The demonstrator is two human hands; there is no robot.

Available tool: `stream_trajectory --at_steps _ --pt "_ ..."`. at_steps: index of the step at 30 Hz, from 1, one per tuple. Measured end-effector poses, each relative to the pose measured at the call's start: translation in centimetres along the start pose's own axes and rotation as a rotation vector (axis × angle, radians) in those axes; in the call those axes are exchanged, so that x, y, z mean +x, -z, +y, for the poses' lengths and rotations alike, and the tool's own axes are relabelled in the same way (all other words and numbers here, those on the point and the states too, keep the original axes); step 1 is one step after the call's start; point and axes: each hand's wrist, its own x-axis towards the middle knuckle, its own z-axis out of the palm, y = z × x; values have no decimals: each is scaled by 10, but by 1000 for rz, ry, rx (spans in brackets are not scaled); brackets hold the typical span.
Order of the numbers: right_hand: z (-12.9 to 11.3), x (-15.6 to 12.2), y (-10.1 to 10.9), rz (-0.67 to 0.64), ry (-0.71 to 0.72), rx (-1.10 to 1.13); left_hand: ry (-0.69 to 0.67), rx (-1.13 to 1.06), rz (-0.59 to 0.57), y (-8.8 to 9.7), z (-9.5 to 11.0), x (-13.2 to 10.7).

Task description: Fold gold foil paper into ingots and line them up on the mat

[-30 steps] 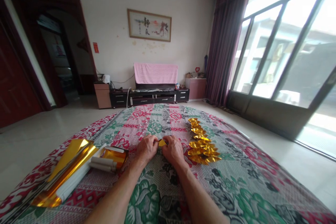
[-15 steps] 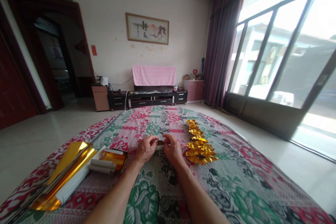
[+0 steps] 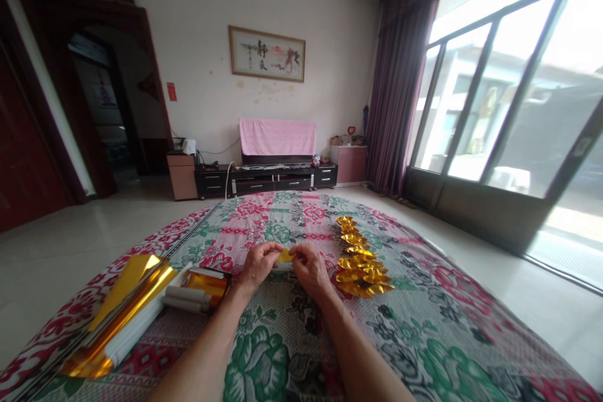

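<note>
Between my two hands, over the middle of the table, is a small piece of gold foil paper [image 3: 285,256]. My left hand [image 3: 260,264] pinches its left end between thumb and fingers. The right end is pinched by my right hand [image 3: 308,265]. To the right lies a row of folded gold foil pieces [image 3: 360,260], pointed at their ends and partly overlapping. On the left are large curled gold foil sheets [image 3: 136,301] with white backs. Beside them, nearer my left forearm, a smaller gold sheet with white rolled edges [image 3: 193,292] rests.
A flowered cloth [image 3: 259,352] in red, green and grey covers the round table. Beyond it, a low black TV cabinet [image 3: 282,182] stands at the wall, with a pink cloth [image 3: 277,137] draped over a screen. Glass doors [image 3: 494,100] are on the right.
The foil piece between my hands has turned, so its bright gold face now shows where it looked dark and thin before. My hands stay in nearly the same place. The view has shifted slightly.
</note>
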Motion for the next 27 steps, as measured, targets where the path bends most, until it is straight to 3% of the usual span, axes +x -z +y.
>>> stream_trajectory --at_steps 5,10,15,19,27 --pt "-1 0 0 -37 12 46 145 -119 57 4 10 -3" --pt "-1 0 -1 -39 61 98 196 -182 74 6 12 -3" --pt "-1 1 -1 -22 19 132 156 -154 41 6 9 -1" --pt "0 2 -1 -10 -111 151 113 -83 65 4 9 -2" --pt "3 3 -2 62 -175 146 125 -194 14 7 8 -4"
